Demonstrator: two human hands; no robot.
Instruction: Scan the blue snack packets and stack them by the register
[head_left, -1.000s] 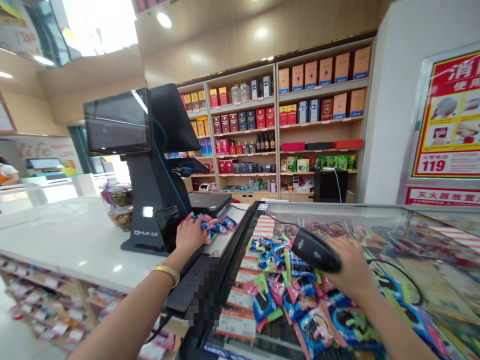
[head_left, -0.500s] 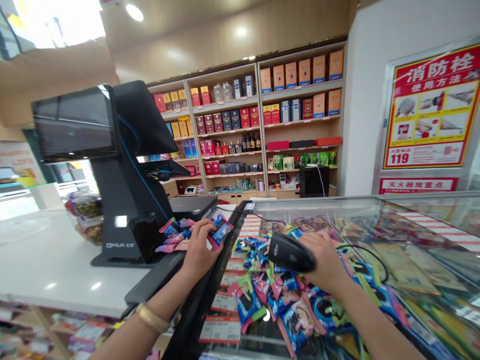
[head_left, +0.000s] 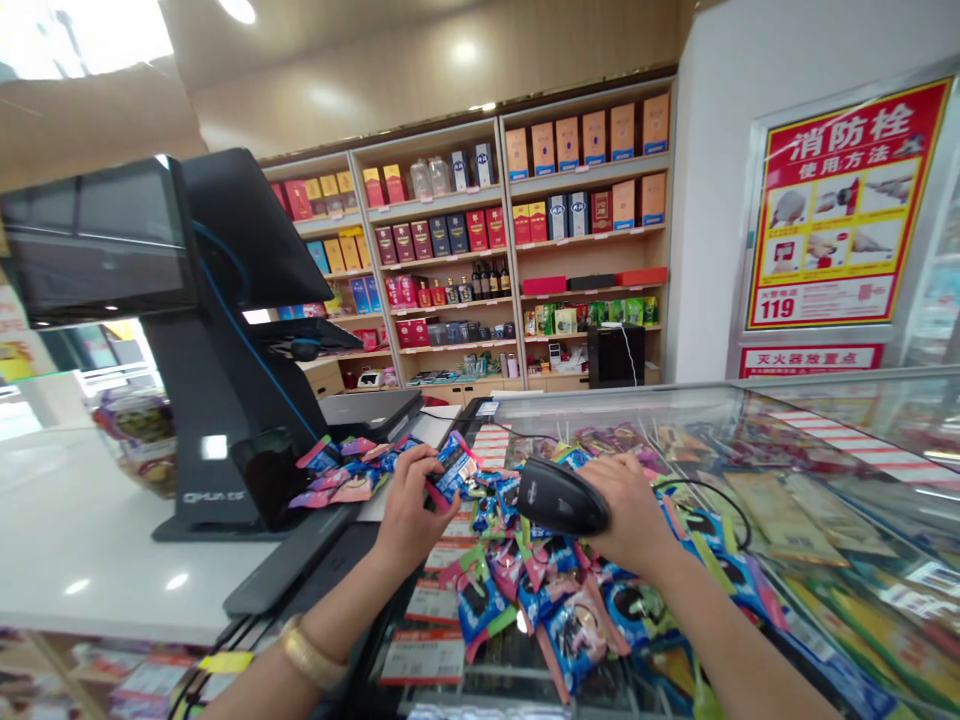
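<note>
My left hand (head_left: 411,510) is closed on a small blue snack packet (head_left: 452,468), lifted just above the glass counter (head_left: 750,420). A gold bangle sits on that wrist. My right hand (head_left: 630,510) grips a black barcode scanner (head_left: 559,494), whose head points left toward the held packet, a short gap away. Its cable (head_left: 712,490) loops off to the right. Below both hands lies a heap of blue and pink snack packets (head_left: 547,600) on the glass. A second small pile of packets (head_left: 345,470) rests by the base of the black checkout terminal (head_left: 210,400).
The terminal's two screens (head_left: 97,240) stand at the left on a white counter (head_left: 75,540). Price tags (head_left: 420,660) show under the glass. Shelves of boxed goods and bottles (head_left: 510,230) fill the back wall. A red fire-safety poster (head_left: 840,210) hangs at the right.
My left hand left the pile by the terminal, took a blue packet and carried it right toward the scanner. My right hand brought the scanner left. The view shifted rightward.
</note>
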